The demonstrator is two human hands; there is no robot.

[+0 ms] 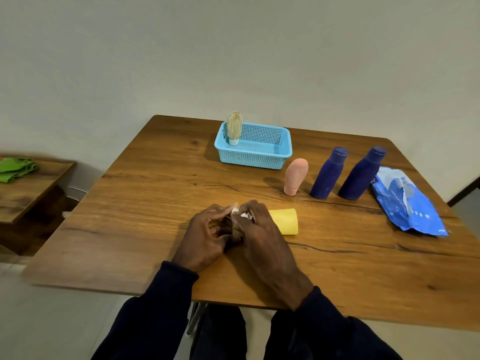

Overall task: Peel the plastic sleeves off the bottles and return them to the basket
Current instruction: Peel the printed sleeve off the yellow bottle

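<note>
Dark-sleeved forearms (161, 307) are reaching in, both hands meeting at the yellow bottle (285, 222) lying on the worktop (130, 216). The left hand (205, 235) is pinching a whitish scrap (235, 210) (sleeve edge or cap, unclear). The right hand (259, 229) is curling round the bottle's near end. Peeling seems to be just starting. Next is calling for a steady pull along the bottle, then a carry to the basket (255, 158), well apart.

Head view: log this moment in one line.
left hand, right hand: gripping yellow bottle lying on table | basket: one beige bottle | outside: pink bottle, two blue bottles
</note>
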